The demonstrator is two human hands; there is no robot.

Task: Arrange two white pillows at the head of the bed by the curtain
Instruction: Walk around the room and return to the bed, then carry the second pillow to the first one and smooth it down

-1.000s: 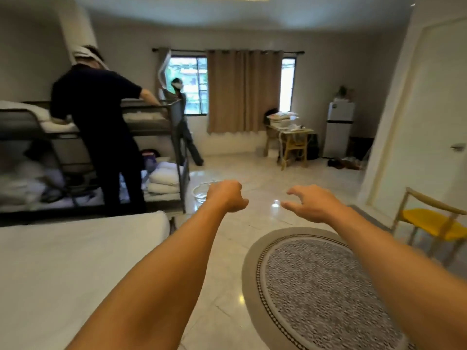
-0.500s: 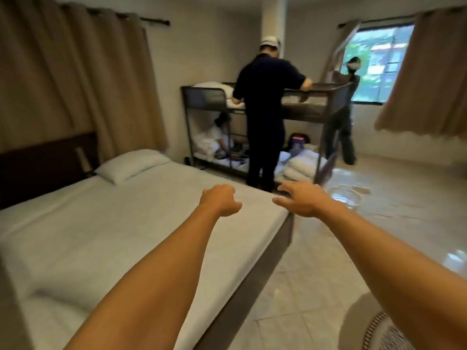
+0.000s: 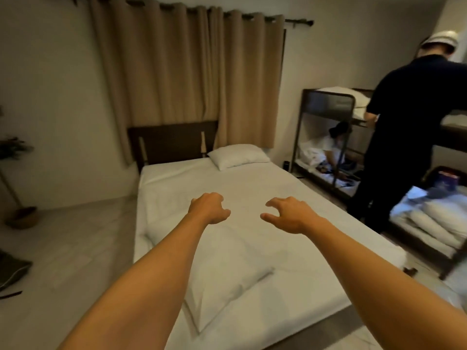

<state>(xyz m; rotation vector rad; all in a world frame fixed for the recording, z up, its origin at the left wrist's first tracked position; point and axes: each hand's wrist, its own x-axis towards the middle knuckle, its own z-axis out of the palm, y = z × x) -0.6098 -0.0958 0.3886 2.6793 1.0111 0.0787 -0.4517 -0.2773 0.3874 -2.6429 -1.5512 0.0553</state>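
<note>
A white bed (image 3: 298,205) stretches away from me toward a dark headboard (image 3: 171,142) and a tan curtain (image 3: 187,77). One white pillow (image 3: 238,156) lies at the head, on the right side. A second white pillow (image 3: 222,269) lies flat near the foot, below my arms. Both arms reach out over the mattress. My left hand (image 3: 208,208) is loosely curled and holds nothing. My right hand (image 3: 288,214) is empty, with its fingers spread and bent.
A person in dark clothes (image 3: 409,137) stands at a metal bunk bed (image 3: 326,114) on the right, where another person sits on the lower bunk. Stacked white pillows (image 3: 434,223) lie at far right. A potted plant (image 3: 17,173) stands at left on bare floor.
My view has swung left from the room and bunk bed onto the bed, which now lies straight ahead. My left hand has loosened from a fist; both hands stay empty.
</note>
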